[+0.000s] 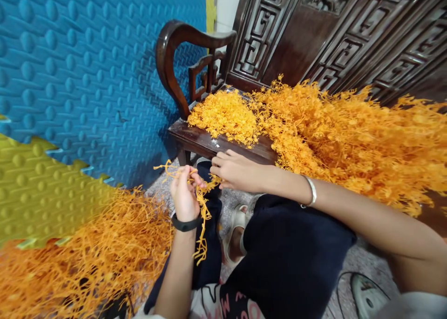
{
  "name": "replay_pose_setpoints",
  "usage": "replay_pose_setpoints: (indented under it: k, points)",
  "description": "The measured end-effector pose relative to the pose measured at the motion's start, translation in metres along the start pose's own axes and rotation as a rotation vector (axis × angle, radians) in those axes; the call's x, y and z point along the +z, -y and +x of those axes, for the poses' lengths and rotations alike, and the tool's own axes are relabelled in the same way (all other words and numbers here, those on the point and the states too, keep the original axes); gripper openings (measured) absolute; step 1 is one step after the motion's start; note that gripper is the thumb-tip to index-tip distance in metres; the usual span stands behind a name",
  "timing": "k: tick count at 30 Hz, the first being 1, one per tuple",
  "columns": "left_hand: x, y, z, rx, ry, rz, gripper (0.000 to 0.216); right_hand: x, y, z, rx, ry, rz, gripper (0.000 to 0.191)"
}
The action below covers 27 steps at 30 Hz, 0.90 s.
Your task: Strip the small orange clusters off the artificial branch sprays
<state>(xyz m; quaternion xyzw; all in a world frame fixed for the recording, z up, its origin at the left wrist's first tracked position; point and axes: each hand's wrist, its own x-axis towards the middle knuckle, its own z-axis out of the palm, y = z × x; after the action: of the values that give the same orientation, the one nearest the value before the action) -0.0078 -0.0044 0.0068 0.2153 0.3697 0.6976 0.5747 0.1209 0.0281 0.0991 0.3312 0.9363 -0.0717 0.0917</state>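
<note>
My left hand (pixel 184 195), with a black band at the wrist, is closed around an orange plastic sprig (pixel 202 207). Thin branched stems stick out past its fingertips to the left and dangle below toward my lap. My right hand (pixel 235 171), wearing a silvery bangle, reaches in from the right with its fingers curled down on the other end of the same sprig. Its fingertips are partly hidden behind the back of the hand. Both hands are close together above my knees, in front of the bench.
A dark carved wooden bench (pixel 195 135) bears a heap of small yellow-orange pieces (pixel 226 116) and a large pile of orange sprigs (pixel 335 132). Bare orange stems (pixel 115 240) heap up at lower left. Blue foam matting (pixel 87 77) covers the wall side. A white electrical item (pixel 368 295) with a cord lies lower right.
</note>
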Motion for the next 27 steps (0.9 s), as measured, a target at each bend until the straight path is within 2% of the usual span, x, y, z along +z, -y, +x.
replay_pose_setpoints:
  k: [2, 4, 6, 9, 12, 15, 20, 23, 27]
  points:
    - [-0.001, 0.001, 0.001, 0.035, -0.053, 0.007, 0.018, -0.007, 0.007, -0.003, -0.028, -0.055, -0.03, 0.025]
    - [-0.002, 0.001, 0.001, 0.049, -0.086, 0.018, 0.018, -0.009, 0.014, -0.005, -0.08, -0.038, 0.081, 0.028]
    - [-0.002, 0.002, 0.001, 0.053, -0.098, 0.025, 0.018, -0.004, 0.018, -0.003, -0.118, -0.01, 0.186, 0.038]
    - [0.001, 0.003, -0.001, 0.061, -0.084, 0.023, 0.019, 0.01, 0.021, 0.002, -0.109, -0.003, 0.199, 0.044]
    - [0.004, 0.004, -0.001, 0.093, -0.073, -0.007, 0.018, 0.019, 0.018, 0.007, -0.076, -0.032, 0.206, 0.026]
    - [0.002, 0.007, 0.002, 0.123, -0.045, -0.02, 0.019, 0.015, 0.012, 0.009, 0.012, -0.098, 0.31, 0.011]
    - [-0.001, 0.01, 0.004, -0.034, 0.033, 0.085, 0.033, 0.005, 0.0, 0.011, 0.201, -0.211, 0.632, 0.009]
    - [-0.001, 0.01, 0.002, -0.045, 0.066, 0.147, 0.03, 0.007, -0.006, 0.012, 0.216, -0.264, 0.759, 0.007]
    - [-0.003, 0.009, 0.003, -0.046, 0.171, 0.141, 0.023, 0.009, -0.013, 0.012, 0.207, -0.261, 0.812, 0.005]
